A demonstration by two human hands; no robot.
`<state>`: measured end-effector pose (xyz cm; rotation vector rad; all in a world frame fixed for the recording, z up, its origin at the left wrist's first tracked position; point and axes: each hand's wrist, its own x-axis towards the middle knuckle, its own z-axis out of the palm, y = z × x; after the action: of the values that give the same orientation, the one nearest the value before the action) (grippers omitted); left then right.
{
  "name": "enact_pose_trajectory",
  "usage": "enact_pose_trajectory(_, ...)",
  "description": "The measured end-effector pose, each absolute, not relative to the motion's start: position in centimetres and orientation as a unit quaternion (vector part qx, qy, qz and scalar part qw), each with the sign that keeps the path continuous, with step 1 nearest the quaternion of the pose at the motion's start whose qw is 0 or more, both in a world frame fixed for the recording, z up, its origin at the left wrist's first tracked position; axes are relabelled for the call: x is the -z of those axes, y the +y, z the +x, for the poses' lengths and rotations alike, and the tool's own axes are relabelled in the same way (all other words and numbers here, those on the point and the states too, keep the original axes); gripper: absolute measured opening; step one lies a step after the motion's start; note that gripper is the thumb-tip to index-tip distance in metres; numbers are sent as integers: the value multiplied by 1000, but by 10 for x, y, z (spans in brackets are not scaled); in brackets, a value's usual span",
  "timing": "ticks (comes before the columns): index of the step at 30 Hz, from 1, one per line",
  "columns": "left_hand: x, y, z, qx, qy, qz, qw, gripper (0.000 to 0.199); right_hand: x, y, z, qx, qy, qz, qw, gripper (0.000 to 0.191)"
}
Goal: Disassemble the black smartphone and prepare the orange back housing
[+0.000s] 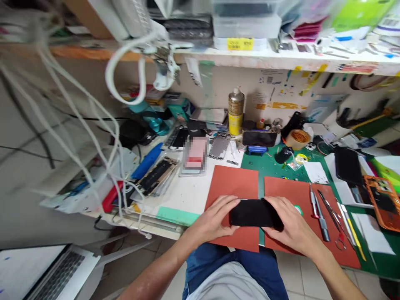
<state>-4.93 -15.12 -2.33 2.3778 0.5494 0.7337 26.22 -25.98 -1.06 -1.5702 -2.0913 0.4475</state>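
Observation:
A black smartphone (254, 213) with a dark screen is held sideways above two reddish-brown mats. My left hand (218, 216) grips its left end, thumb below and fingers along the top edge. Around the right end is my right hand (286, 221), gripping it the same way. Beneath the phone lie the left mat (234, 183) and the right mat (281, 189), with a green strip showing between them. To the right of my right hand rest a screwdriver (321, 221), tweezers (329, 208) and a yellow stick tool (356, 237).
A spray can (236, 112) stands at the back beside a phone on a blue stand (256, 150). Phone parts (158, 175) lie to the left. An orange phone case (383, 204) is far right. White cables (93, 137) hang at left, near a laptop (62, 275).

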Motion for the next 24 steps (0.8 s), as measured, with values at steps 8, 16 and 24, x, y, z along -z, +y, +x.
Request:
enact_pose_trajectory(8,25,-153,-49,-260,220,896,284,91,36,-263,264,-131,-755,-566,305,64)
enact_pose_trajectory(16,29,-154,-49,-246,236,891,299,94,47,-263,265,-113,-755,-566,310,66)
enact_pose_trajectory(24,29,-154,-50,-225,243,892,309,93,47,-264,265,-106,-753,-561,328,66)
